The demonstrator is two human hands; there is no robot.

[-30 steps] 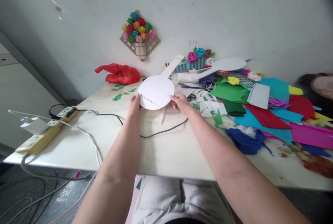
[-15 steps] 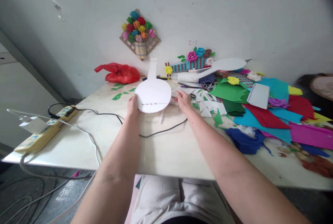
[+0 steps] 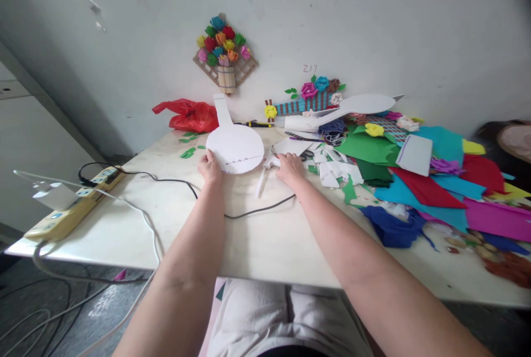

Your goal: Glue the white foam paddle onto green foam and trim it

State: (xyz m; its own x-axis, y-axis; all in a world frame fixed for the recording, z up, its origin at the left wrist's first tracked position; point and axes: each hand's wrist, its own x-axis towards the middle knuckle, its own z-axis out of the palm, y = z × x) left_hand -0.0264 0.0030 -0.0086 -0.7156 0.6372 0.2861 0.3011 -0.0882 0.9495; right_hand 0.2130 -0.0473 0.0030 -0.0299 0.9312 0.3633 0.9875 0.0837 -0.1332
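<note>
A white round cutout with a long neck (image 3: 235, 145), a wavy pencil line drawn near its lower edge, is pinched at its lower left by my left hand (image 3: 211, 167). Its neck leans toward the wall. To its right, my right hand (image 3: 290, 169) has its fingers curled over a white glue gun (image 3: 271, 163), lying low over the table. A pale glue stick (image 3: 261, 184) points from it toward me. My palm hides part of the gun. Scissors (image 3: 307, 155) and white paper scraps (image 3: 334, 166) lie just beyond that hand.
A black cord (image 3: 257, 213) crosses the table toward a power strip (image 3: 72, 202) at left. A red plastic bag (image 3: 193, 115) sits by the wall. Coloured sheets (image 3: 431, 196) and another white cutout (image 3: 367, 104) crowd the right side. A flower decoration (image 3: 226, 52) hangs above.
The white cutout has shifted left and its neck now tilts left. My right hand has moved down slightly onto the glue gun, which shows more clearly.
</note>
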